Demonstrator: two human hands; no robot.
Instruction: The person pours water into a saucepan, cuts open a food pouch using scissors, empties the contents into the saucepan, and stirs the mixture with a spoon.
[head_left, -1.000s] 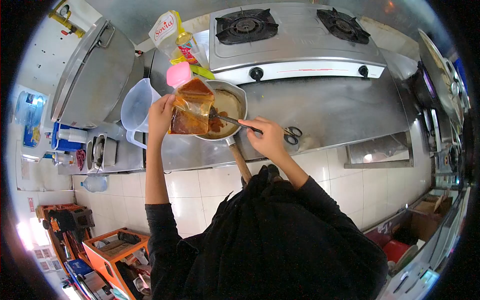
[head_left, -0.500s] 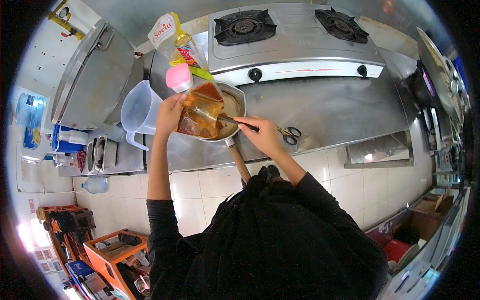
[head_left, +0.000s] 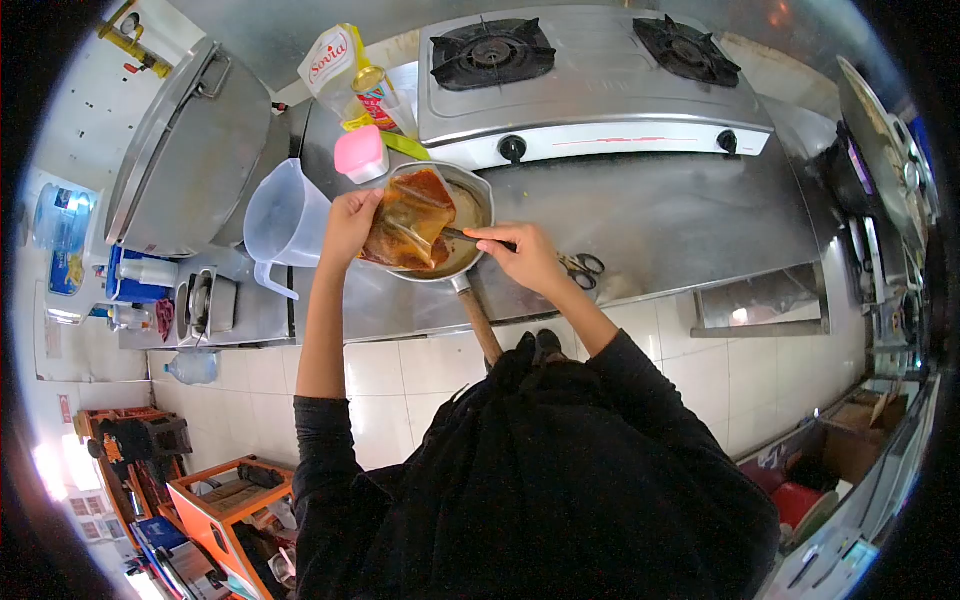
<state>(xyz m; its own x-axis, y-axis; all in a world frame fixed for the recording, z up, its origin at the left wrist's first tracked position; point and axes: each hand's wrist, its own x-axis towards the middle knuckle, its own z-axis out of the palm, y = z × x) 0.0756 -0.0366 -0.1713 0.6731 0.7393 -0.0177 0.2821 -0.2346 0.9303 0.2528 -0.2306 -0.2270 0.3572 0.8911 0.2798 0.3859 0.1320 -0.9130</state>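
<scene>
Pinched in my left hand [head_left: 350, 224] is the edge of a clear plastic bag [head_left: 410, 218] smeared inside with reddish-brown paste. The bag hangs tilted above a metal saucepan [head_left: 478, 205], which has a pale content and a wooden handle [head_left: 481, 325] pointing toward me. My right hand [head_left: 522, 254] grips a black-handled utensil [head_left: 496, 241]. Its far end reaches the bag's lower right side, and its tip is hidden there, so its exact kind does not show. Black-handled scissors [head_left: 584, 268] lie just right of my right hand, partly behind my wrist.
A translucent measuring jug [head_left: 285, 215] stands left of my left hand. Behind the saucepan are a pink-lidded tub [head_left: 361, 153], a can [head_left: 372, 84] and a Sovia pouch [head_left: 330, 62]. A two-burner stove [head_left: 590, 80] occupies the back of the steel counter [head_left: 680, 210].
The bag has risen a little and shifted right, and its lower left part has drawn up. My left hand's grip has altered slightly. The utensil remains against the bag.
</scene>
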